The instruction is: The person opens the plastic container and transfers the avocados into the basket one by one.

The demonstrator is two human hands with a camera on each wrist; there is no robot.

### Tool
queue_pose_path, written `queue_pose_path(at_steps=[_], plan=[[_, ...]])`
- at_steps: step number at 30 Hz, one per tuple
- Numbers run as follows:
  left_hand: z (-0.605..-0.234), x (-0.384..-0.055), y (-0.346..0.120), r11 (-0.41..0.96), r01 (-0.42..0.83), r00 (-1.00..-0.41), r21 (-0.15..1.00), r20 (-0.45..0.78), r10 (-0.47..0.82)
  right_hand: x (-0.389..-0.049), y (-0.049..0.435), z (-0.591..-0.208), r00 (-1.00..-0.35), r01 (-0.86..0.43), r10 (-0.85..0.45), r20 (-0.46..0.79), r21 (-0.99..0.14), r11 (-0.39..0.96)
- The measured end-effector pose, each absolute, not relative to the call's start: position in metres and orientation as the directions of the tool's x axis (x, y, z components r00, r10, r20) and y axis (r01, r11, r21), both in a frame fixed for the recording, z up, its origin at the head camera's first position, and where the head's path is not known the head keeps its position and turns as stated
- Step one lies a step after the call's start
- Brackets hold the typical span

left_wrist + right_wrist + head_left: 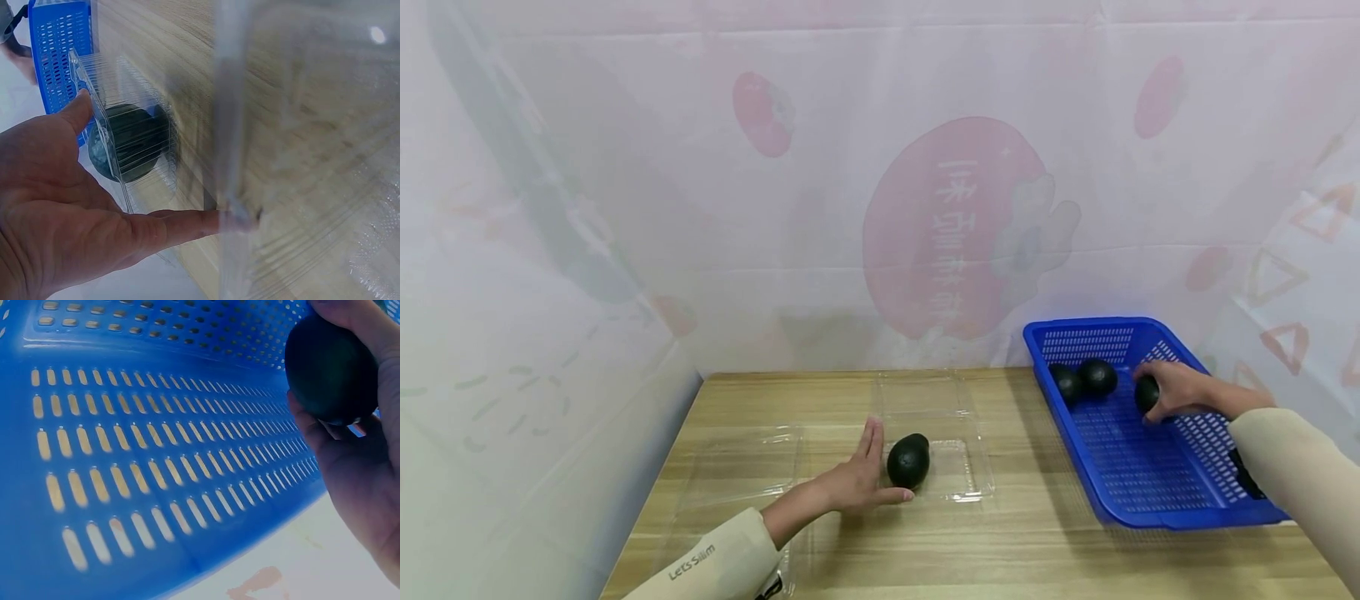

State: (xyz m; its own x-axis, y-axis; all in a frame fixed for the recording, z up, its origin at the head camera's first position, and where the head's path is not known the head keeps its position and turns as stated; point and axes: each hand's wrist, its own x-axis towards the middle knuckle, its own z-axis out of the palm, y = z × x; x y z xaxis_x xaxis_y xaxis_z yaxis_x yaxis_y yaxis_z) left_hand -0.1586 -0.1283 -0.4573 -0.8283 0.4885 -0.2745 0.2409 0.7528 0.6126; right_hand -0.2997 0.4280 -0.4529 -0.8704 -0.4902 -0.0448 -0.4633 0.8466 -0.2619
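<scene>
Inside the blue basket (pixel 1150 475), my right hand (pixel 1176 390) grips a dark green avocado (pixel 1147 394); the right wrist view shows fingers and thumb round this avocado (pixel 331 369). Two more avocados (pixel 1097 377) lie at the basket's far left corner. My left hand (pixel 859 479) is spread, fingers straight, at the left side of a clear plastic clamshell box (pixel 977 479). One avocado (pixel 908 461) sits in that box's left part. In the left wrist view, the thumb and fingers of the left hand (pixel 69 225) lie along the clear wall around the avocado (pixel 128 140).
A second clear plastic box (pixel 741 462) stands at the left of the wooden table (pixel 940 554), partly behind my left sleeve (pixel 715 558). The basket is at the table's right side. A printed cloth (pixel 820 208) hangs behind the table.
</scene>
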Motion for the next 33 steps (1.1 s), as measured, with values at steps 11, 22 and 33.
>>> queue_pose_path(at_steps=[11, 22, 33], plan=[[-0.4573, -0.1584, -0.1305, 0.757, 0.240, -0.830, 0.609, -0.276, 0.485, -0.2969, 0.4259, -0.4562, -0.871, -0.410, -0.458, -0.178, -0.250, 0.877], [-0.4581, -0.1584, -0.1302, 0.758, 0.244, -0.831, 0.605, -0.272, 0.485, -0.2933, 0.4228, -0.4568, -0.852, -0.418, -0.468, -0.233, -0.235, 0.877], [-0.4574, -0.1575, -0.1289, 0.759, 0.245, -0.832, 0.603, -0.272, 0.484, -0.2949, 0.4232, -0.4589, -0.837, -0.394, -0.457, -0.301, -0.248, 0.885]])
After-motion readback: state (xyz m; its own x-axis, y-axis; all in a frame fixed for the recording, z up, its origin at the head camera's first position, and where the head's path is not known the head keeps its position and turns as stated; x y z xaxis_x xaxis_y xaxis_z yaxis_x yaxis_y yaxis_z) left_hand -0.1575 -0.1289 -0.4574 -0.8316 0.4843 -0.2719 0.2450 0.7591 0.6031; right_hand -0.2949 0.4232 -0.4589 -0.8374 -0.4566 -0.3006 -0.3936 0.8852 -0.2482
